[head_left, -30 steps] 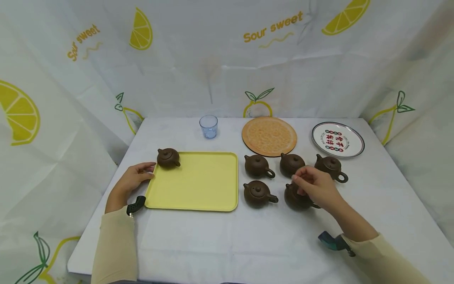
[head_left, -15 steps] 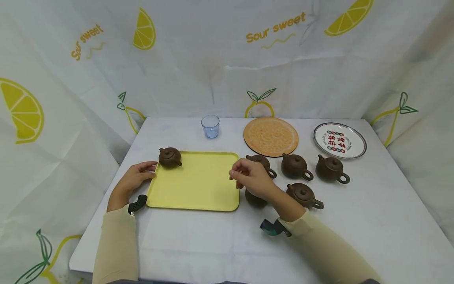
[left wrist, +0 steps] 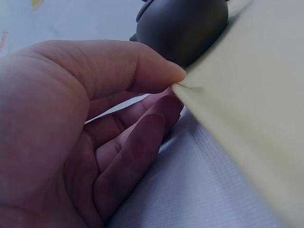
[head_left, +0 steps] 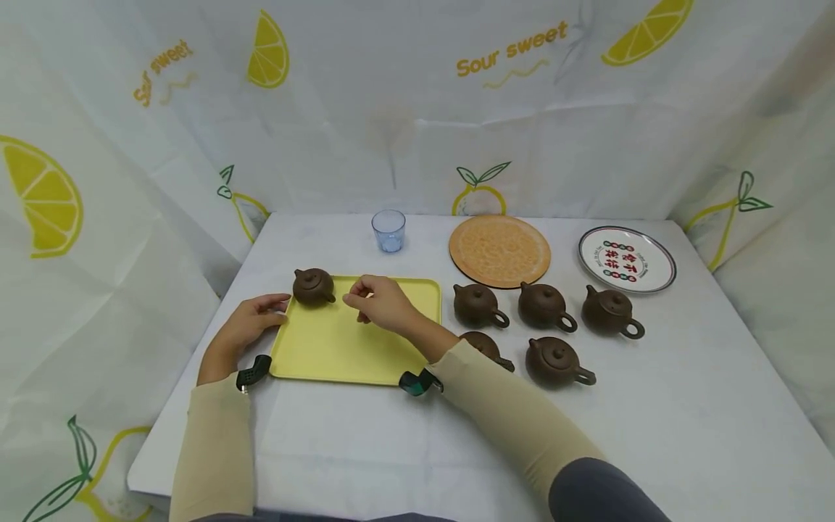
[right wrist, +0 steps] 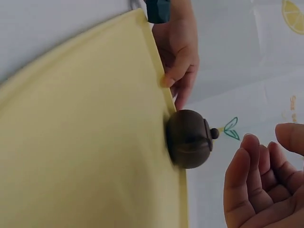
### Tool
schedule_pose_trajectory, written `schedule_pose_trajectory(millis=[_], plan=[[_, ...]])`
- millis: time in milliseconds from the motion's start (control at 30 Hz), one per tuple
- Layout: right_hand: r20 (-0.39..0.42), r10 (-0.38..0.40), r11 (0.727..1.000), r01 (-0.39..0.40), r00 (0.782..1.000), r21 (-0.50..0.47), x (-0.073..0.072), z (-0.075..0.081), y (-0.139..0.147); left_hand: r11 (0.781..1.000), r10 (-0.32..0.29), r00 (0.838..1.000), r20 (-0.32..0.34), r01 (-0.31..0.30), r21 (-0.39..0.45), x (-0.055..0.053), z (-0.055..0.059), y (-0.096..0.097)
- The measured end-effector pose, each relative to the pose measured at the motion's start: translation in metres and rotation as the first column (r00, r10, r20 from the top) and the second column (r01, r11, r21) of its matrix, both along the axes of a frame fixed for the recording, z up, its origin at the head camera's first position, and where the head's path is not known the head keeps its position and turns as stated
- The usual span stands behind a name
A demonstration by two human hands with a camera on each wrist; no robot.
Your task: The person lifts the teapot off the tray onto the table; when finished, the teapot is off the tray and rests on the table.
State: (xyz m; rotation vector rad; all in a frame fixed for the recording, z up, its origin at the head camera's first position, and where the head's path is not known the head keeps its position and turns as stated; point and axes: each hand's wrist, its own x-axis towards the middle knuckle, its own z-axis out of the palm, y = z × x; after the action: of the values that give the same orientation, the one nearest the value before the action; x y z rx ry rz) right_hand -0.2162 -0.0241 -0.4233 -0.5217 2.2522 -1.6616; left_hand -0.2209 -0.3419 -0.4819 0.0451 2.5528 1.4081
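Observation:
My left hand point(head_left: 243, 330) pinches the left rim of a yellow tray point(head_left: 326, 351); in the left wrist view the thumb lies on top and fingertips sit beneath the edge. A small brown teapot point(head_left: 313, 287) stands in the tray's far left corner, its lid knob up, close to that hand. Over the middle of the tray hovers my right hand point(head_left: 385, 303), holding nothing, its fingers loosely bent and the thumb apart from them in the right wrist view. The teapot point(right wrist: 189, 139) is a short way from its fingertips.
Right of the tray stand several more brown teapots point(head_left: 553, 361) in two rows, one partly behind the right forearm. Farther back are a blue glass point(head_left: 388, 233), a round orange-brown mat point(head_left: 499, 251) and a white plate point(head_left: 628, 259) with red lettering.
My right hand has left the teapots on the right and travelled left, empty, across the tray toward the lone teapot. The left hand has stayed on the tray's rim.

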Motion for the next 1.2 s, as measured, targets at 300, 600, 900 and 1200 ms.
schedule_pose_trajectory(millis=[300, 600, 900, 1200], plan=[[0.112, -0.087, 0.996, 0.090, 0.990, -0.024, -0.025, -0.029, -0.039, 0.999, 0.003, 1.000, 0.000, -0.003, 0.045, -0.001, 0.000, 0.000], [0.147, -0.107, 0.992, 0.116, 0.983, -0.051, -0.036, -0.051, -0.062, 0.999, 0.021, 0.999, 0.024, -0.022, 0.026, 0.002, 0.001, 0.002], [0.188, -0.079, 0.983, 0.108, 0.979, -0.148, -0.037, -0.043, -0.072, 0.999, 0.038, 0.999, 0.036, -0.039, 0.032, -0.001, 0.001, 0.002], [0.155, -0.095, 0.987, 0.113, 0.983, -0.115, -0.039, -0.046, -0.077, 0.998, 0.044, 0.999, 0.001, -0.044, 0.047, 0.000, 0.001, 0.004]])
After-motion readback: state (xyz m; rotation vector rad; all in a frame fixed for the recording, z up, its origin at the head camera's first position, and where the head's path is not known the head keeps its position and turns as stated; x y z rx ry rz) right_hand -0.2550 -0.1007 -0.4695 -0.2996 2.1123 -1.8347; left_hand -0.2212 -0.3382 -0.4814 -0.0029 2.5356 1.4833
